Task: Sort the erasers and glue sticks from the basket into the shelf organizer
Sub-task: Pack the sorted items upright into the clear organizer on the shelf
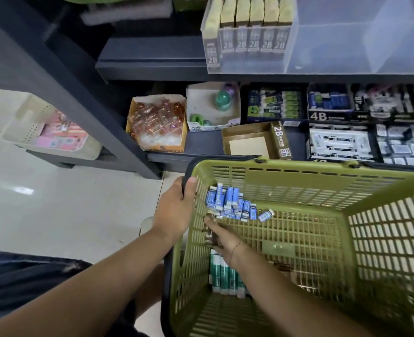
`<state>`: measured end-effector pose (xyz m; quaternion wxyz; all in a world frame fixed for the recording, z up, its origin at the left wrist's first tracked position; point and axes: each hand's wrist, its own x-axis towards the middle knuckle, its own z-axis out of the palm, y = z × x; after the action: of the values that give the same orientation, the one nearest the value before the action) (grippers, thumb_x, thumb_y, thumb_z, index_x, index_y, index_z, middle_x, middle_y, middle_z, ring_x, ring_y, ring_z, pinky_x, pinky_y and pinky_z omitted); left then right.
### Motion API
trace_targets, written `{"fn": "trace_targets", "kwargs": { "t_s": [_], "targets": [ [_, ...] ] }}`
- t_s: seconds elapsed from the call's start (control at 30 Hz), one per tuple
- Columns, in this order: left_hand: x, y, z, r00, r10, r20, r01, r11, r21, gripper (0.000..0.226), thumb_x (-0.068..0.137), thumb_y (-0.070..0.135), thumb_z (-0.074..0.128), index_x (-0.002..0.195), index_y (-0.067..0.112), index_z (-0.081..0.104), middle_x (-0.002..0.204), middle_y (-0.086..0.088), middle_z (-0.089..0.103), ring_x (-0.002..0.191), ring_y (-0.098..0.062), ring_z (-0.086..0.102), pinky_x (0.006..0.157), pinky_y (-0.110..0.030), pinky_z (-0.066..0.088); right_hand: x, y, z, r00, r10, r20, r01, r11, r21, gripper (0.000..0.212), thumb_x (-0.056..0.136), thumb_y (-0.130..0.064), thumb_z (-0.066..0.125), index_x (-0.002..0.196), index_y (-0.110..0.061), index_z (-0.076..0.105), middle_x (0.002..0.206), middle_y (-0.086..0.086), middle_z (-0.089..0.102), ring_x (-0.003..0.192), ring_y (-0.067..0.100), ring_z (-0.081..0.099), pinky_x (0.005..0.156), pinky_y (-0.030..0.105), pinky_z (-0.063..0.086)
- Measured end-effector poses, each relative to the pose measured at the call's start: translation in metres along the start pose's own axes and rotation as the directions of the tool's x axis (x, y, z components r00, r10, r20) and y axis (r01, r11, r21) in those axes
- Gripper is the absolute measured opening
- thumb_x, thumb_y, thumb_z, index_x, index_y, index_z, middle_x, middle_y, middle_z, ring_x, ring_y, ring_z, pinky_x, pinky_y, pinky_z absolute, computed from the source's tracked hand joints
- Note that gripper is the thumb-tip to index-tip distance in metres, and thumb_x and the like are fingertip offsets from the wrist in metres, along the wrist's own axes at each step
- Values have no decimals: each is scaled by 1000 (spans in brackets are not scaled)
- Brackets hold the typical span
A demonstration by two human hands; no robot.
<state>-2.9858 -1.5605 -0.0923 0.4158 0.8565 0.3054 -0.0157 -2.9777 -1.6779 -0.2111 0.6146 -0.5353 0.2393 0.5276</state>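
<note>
I note left hand [176,210] gripping the basket [298,171] rim. Right hand [225,242] inside the basket apparently pinches a brown carton [209,238], between blue erasers [227,203] and glue sticks [221,273]. Advise firm pinch, lifting straight clear of mesh.

Dark shelf [202,144], cardboard trays [248,147] (one empty)

green holey plastic basket [298,181] is looking matt | see-through plastic shelf box [347,52] is looking smooth | pale floor [55,203] is shining | brown cardboard tray [226,139] is looking dull
</note>
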Motion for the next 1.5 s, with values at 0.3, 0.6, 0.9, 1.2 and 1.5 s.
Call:
{"fn": "trace_targets", "kwargs": {
  "t_s": [0.3, 0.6, 0.9, 1.2, 1.5],
  "targets": [
    [2, -4, 2, 1000, -5, -16, 4, 999, -43, 42, 99, 51, 33, 106, 19, 59, 90, -2, 68, 87, -22, 65, 83, -47, 53, 2, 2, -2, 1000, 22, 9, -23, 991, 131, 71, 72, -31, 82, 129, -19, 44, 116, 8, 63, 94, 19, 59, 69, 31, 46],
    [-3, 0, 0, 989, 97, -113, -78, 984, 162, 50, 101, 42, 37, 138, 10, 43, 128, -2, 55, 120, -19, 50, 102, -33, 38, -45, -16, -21, 996, -24, 87, 29, 998, -52, 62, 77, -23, 77, 130, -24, 44, 112, -1, 59, 98, 12, 54, 86, 34, 46],
    [-65, 126, 0, 886, -109, 450, 405, 653, -640, 63, 82, 66, 41, 126, 23, 57, 125, 7, 60, 119, -10, 54, 100, -28, 37, -189, -97, -29, 915, -394, 92, 400, 915, -60, 72, 59, -31, 84, 121, -24, 49, 112, 4, 64, 97, 16, 61, 79, 33, 48],
    [-69, 185, -31, 821, 91, 564, 519, 295, -802, 25, 75, 30, 61, 72, 11, 76, 89, -19, 72, 79, -31, 68, 90, -49, 47, -252, -153, -16, 702, -712, 14, 661, 644, -385, 29, 92, -22, 60, 120, -25, 52, 107, -1, 61, 91, 8, 64, 78, 21, 53],
    [-59, 213, -60, 770, 100, 630, 590, 266, -763, 18, 64, 16, 70, 73, 2, 76, 96, -24, 70, 95, -39, 64, 91, -59, 47, -267, -208, -32, 676, -720, 158, 642, 469, -607, 45, 82, 0, 69, 119, -21, 56, 87, 7, 51, 64, 10, 52, 58, 21, 50]
  ]
}}
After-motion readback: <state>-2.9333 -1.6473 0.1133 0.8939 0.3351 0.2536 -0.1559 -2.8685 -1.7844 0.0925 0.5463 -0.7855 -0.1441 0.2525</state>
